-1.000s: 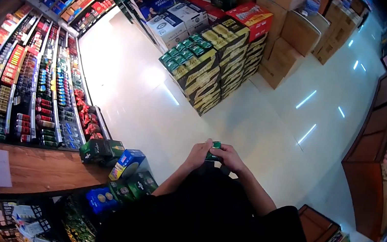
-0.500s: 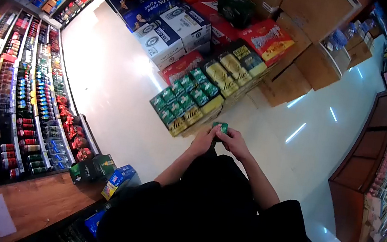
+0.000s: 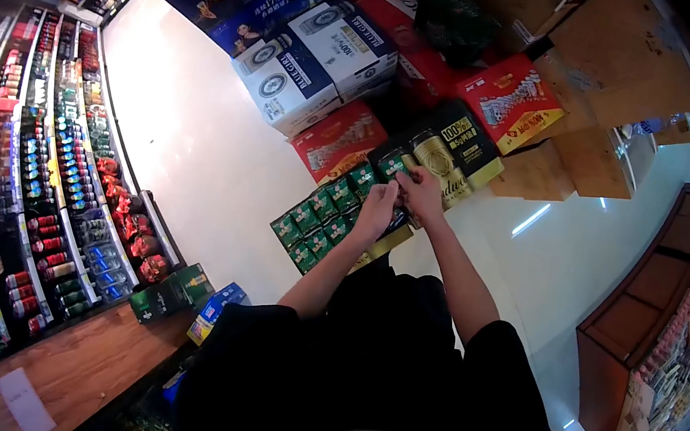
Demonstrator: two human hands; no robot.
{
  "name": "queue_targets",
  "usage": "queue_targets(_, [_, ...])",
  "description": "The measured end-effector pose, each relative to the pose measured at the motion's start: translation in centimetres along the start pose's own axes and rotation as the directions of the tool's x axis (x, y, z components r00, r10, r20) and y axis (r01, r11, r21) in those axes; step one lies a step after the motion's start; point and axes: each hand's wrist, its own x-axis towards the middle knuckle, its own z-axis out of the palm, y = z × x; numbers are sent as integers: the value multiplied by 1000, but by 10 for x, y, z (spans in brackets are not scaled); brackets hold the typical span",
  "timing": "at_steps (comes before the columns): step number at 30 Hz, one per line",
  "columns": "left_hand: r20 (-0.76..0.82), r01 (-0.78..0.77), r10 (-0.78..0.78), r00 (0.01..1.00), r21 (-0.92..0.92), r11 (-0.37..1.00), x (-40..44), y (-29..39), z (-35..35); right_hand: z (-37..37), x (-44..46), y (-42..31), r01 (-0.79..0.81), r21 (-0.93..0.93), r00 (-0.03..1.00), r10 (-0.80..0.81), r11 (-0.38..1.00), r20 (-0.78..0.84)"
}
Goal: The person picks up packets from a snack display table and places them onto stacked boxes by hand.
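Several small green packets (image 3: 321,204) lie in rows on top of black-and-gold boxes in front of me. At the far right end of those rows, a green packet (image 3: 391,164) lies at my fingertips. My left hand (image 3: 376,211) reaches over the rows with its fingers pinched together by that packet's near edge. Beside it, my right hand (image 3: 424,196) bends its fingers at the packet's right corner, close to a gold can picture (image 3: 434,153) on the box. Both hands hide part of the packets beneath.
Blue-and-white beer cartons (image 3: 295,85) and red cartons (image 3: 509,102) stand behind the boxes. Brown cardboard boxes (image 3: 581,165) are at the right. Drink shelves (image 3: 59,175) line the left, with a wooden counter (image 3: 91,356) at the lower left. A brown cabinet (image 3: 643,293) stands far right.
Both hands have moved forward and up from near my body, carrying a green packet to the far right end of the rows. My view has moved closer to the boxes.
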Motion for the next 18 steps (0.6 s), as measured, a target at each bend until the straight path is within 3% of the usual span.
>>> queue_targets(4, [28,78,-77,997,-24,997,-11,7,1,7,20,-1,43,-351,999,-47,935,-2])
queue_targets(10, [62,39,-38,997,-14,999,-6,-4,2,10,19,-8,100,-434,994,-110,895,1])
queue_targets(11, [76,20,-19,997,-11,1000,-8,-3,3,6,13,-20,-4,-442,1000,16,897,25])
queue_targets(14, [129,-27,29,991,-19,999,-17,-5,12,-2,-4,-14,-16,-453,997,-21,891,-78])
queue_targets(15, [155,-12,4,988,50,999,-19,-6,15,-8,-12,-3,82,-470,985,-144,879,-97])
queue_targets(18, [259,-96,72,963,82,992,-39,-22,36,-40,-53,32,35,-377,966,-129,926,-225])
